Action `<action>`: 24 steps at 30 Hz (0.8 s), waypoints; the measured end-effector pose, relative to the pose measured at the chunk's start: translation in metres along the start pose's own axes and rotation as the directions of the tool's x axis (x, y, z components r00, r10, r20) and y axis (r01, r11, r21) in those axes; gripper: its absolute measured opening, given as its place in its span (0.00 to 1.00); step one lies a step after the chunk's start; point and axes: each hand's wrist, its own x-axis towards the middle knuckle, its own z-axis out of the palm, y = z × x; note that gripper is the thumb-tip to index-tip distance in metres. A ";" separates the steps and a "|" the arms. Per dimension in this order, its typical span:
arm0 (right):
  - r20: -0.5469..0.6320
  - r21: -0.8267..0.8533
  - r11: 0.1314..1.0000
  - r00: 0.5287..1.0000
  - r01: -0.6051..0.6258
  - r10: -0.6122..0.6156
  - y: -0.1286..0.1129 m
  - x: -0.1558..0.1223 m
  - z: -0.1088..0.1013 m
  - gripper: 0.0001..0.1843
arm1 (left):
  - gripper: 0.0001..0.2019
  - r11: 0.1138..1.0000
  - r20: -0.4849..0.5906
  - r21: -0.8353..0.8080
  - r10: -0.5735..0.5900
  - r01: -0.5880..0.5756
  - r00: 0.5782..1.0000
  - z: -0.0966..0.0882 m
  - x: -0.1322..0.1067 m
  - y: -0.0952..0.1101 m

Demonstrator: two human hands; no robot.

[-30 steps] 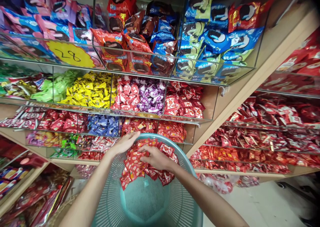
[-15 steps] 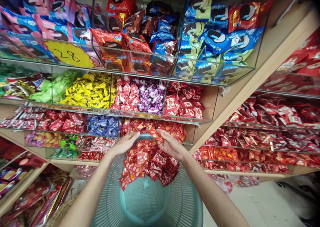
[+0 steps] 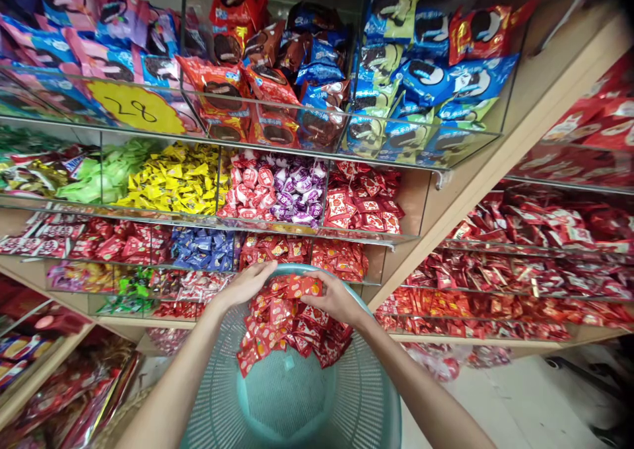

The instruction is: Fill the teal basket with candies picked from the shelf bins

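A teal plastic basket [image 3: 356, 396] is tipped toward the shelves, with a heap of small red candy packets [image 3: 290, 330] lying against its far wall. My left hand [image 3: 245, 284] rests on the basket's far rim with its fingers stretched flat. My right hand [image 3: 334, 297] is at the top of the heap, its fingers pinched on a red candy packet [image 3: 303, 285] just below the rim. Right behind the rim is a shelf bin of red candy packets [image 3: 307, 251].
Glass-fronted shelf bins hold yellow candies [image 3: 178, 178], red and purple candies [image 3: 277, 188], blue candies [image 3: 203, 247] and cookie packs [image 3: 430, 72]. A yellow price tag [image 3: 136, 109] reads 28. More red packets fill the right-hand shelves [image 3: 520, 264]. Bare floor [image 3: 535, 403] lies lower right.
My right hand rose from the heap toward the shelf bin with a packet, then came back slightly to the rim. My left hand stayed on the rim.
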 end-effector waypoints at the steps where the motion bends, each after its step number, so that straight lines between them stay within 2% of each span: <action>1: 0.009 -0.112 0.993 0.999 0.044 -0.043 0.000 -0.002 -0.002 0.25 | 0.34 1.000 -0.003 -0.004 -0.001 0.001 1.000 0.000 0.000 0.000; 5: 0.002 -0.354 0.926 0.990 0.131 -0.139 -0.003 -0.009 -0.020 0.24 | 0.34 1.000 0.008 -0.031 0.004 -0.004 1.000 0.000 0.000 -0.001; 9: -0.150 -0.440 0.893 0.972 0.096 -0.179 0.000 -0.009 -0.047 0.23 | 0.33 0.999 0.028 -0.046 0.019 -0.017 0.999 0.000 0.001 -0.003; 11: -0.181 -0.476 0.877 0.967 0.072 -0.178 0.010 -0.010 -0.057 0.23 | 0.34 0.999 0.024 -0.042 0.013 -0.012 1.000 0.000 0.002 -0.003; 18: -0.167 -0.576 0.809 0.986 -0.118 0.025 0.050 -0.019 -0.061 0.26 | 0.34 0.998 0.021 -0.062 -0.003 0.004 1.000 0.001 0.001 -0.004; 21: -0.152 -0.569 0.808 0.985 -0.151 0.076 0.055 -0.019 -0.066 0.27 | 0.34 0.997 0.024 -0.078 0.002 0.000 1.000 0.001 0.001 -0.004; 24: -0.088 -0.560 0.814 0.988 -0.156 0.129 0.054 -0.016 -0.074 0.27 | 0.34 0.996 0.027 -0.089 -0.006 0.009 1.000 0.001 0.001 -0.006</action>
